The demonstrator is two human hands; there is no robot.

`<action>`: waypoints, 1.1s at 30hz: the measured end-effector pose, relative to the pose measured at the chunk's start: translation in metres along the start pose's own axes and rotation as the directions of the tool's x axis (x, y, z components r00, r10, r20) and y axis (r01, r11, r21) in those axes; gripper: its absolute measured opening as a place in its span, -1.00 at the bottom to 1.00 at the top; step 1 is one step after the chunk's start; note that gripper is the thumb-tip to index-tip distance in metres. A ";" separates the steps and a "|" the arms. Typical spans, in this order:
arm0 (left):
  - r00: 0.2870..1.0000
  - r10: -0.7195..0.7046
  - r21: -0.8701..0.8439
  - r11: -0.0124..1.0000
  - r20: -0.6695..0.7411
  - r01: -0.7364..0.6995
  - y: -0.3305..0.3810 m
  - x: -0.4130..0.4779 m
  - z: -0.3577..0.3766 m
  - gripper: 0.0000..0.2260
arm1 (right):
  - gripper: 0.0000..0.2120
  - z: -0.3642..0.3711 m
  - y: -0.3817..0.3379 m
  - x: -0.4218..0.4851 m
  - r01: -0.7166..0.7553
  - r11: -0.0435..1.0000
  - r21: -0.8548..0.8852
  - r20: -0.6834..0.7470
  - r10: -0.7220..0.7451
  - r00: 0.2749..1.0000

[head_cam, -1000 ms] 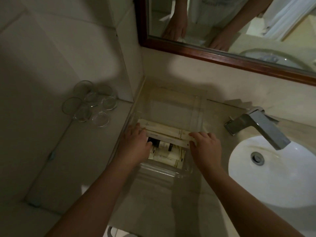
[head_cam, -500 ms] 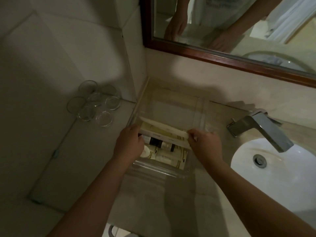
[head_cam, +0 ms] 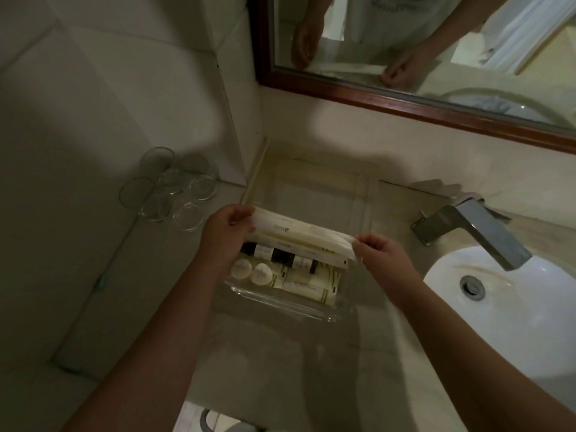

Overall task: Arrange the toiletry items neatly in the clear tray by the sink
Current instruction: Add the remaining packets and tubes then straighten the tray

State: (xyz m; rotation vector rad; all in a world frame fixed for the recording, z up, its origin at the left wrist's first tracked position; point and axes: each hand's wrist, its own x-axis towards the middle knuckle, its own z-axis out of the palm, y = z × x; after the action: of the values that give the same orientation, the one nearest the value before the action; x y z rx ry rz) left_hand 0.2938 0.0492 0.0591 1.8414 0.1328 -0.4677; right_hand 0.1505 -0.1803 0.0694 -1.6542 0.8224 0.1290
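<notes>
We hold a long cream packet [head_cam: 304, 236] by its ends, left hand [head_cam: 227, 233] and right hand [head_cam: 381, 255] each pinching one, above the clear tray [head_cam: 282, 302] at the bench's back left corner. Small bottles [head_cam: 280, 255] and round soaps [head_cam: 251, 271] lie inside; their print is too small to read.

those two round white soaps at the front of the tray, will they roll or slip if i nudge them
The round soaps look low and domed, so they would probably slide rather than roll. The smooth clear tray likely gives little grip. The boxes beside them should block movement to the right.
</notes>
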 end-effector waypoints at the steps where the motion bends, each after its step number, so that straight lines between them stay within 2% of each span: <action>1: 1.000 -0.019 -0.012 1.000 -0.004 0.019 0.000 0.003 0.001 -0.81 | -0.87 0.002 0.002 0.002 -0.012 1.000 -0.013 -0.026 0.012 1.000; 4: 0.998 -0.056 -0.019 0.998 -0.024 0.056 -0.002 0.007 0.006 -0.83 | -0.87 0.004 0.007 0.007 -0.033 0.998 -0.049 -0.098 0.028 0.995; 10: 0.996 -0.073 0.028 0.997 -0.042 0.075 -0.002 0.012 0.009 -0.82 | -0.80 0.006 0.015 0.012 0.002 0.986 -0.167 -0.179 -0.032 0.983; 12: 0.998 -0.054 0.089 0.994 -0.036 0.057 -0.004 0.011 0.010 -0.81 | -0.79 0.008 0.019 0.014 0.014 0.960 -0.279 -0.248 -0.086 0.965; 15: 0.999 0.001 0.206 0.979 -0.041 0.007 -0.010 0.008 0.011 -0.77 | -0.81 0.017 0.020 0.017 0.049 0.865 -0.500 -0.337 -0.245 0.909; 20: 0.995 0.097 0.400 0.913 -0.035 -0.075 -0.014 0.006 0.014 -0.74 | -0.86 0.030 0.019 0.024 0.021 0.819 -0.573 -0.373 -0.284 0.884; 25: 0.971 0.237 0.585 0.782 0.039 -0.215 -0.020 0.007 0.013 -0.69 | -0.89 0.031 0.022 0.021 0.049 0.799 -0.599 -0.353 -0.318 0.880; 27: 0.949 0.301 0.641 0.712 0.088 -0.286 -0.023 -0.001 0.013 -0.68 | -0.83 0.031 0.025 0.012 0.102 0.744 -0.660 -0.311 -0.394 0.865; 30: 0.906 0.367 0.660 0.631 0.210 -0.408 -0.027 -0.018 0.017 -0.64 | -0.75 0.034 0.038 -0.002 0.144 0.604 -0.784 -0.239 -0.507 0.828; 33: 0.903 0.340 0.696 0.581 0.263 -0.422 -0.038 -0.027 0.020 -0.69 | -0.77 0.036 0.048 -0.003 0.101 0.560 -0.822 -0.205 -0.457 0.866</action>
State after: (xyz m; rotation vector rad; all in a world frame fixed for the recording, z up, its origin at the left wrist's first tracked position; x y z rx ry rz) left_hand 0.2516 0.0463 0.0310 2.5582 -0.6250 -0.3171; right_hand 0.1333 -0.1475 0.0219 -2.7362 0.8279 -0.1090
